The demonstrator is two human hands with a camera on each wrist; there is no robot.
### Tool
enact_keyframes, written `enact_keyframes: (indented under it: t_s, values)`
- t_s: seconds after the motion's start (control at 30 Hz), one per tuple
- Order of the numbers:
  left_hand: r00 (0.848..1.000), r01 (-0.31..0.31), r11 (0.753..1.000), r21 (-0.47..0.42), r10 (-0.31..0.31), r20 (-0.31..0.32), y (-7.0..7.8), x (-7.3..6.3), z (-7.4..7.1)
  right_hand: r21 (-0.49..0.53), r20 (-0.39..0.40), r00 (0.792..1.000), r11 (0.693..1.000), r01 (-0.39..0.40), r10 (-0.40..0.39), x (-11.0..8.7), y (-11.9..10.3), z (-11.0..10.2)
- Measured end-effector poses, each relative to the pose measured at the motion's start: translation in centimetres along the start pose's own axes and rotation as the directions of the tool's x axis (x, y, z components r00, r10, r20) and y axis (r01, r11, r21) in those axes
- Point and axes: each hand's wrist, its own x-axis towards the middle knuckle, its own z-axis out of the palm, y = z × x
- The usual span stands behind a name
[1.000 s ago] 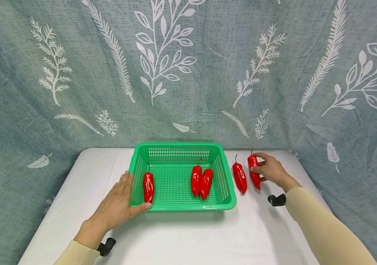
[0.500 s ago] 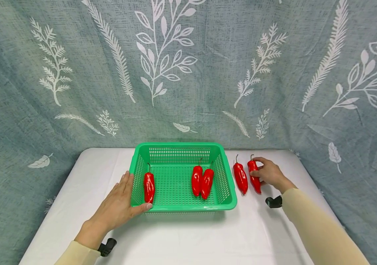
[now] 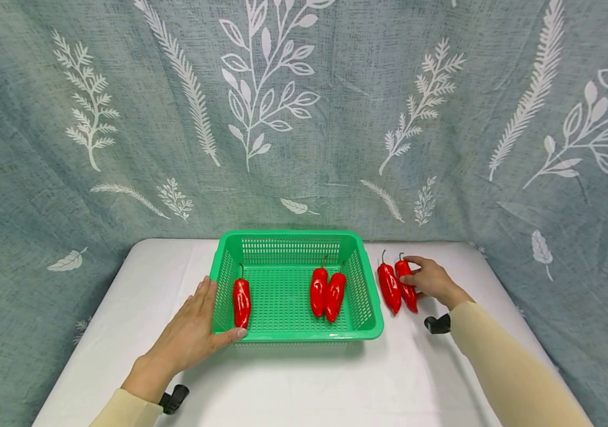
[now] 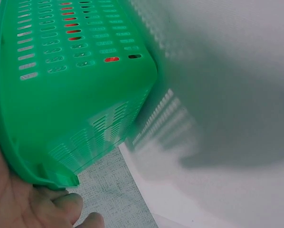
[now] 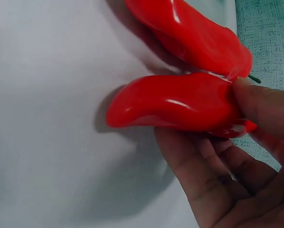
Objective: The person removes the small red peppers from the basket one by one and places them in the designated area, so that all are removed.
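My right hand holds a glossy red chili pepper on the white table, right of the green basket. In the right wrist view, thumb and fingers pinch this pepper near its stem end, its tip pointing away from the palm. Close along its left side lies a second red pepper. My left hand rests against the left front corner of the basket, fingers straight along the side, thumb over the front rim. In the left wrist view, the palm touches the rim.
Inside the basket, one red pepper lies at the left; two more, a pepper and its neighbour, lie side by side at the right. A patterned grey-green curtain hangs behind the table.
My right hand has moved left and slightly toward me with its pepper, narrowing the gap to the neighbouring pepper. The left hand and basket have stayed in place.
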Motion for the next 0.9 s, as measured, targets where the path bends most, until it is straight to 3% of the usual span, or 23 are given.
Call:
enact_keyframes:
  t_s: [0.9]
  values:
    - [1.000, -0.011, 1.000, -0.007, 0.011, -0.008, -0.13, 0.02, 0.11, -0.039, -0.021, 1.000, 0.999, -0.011, 0.010, -0.11, 0.12, 0.18]
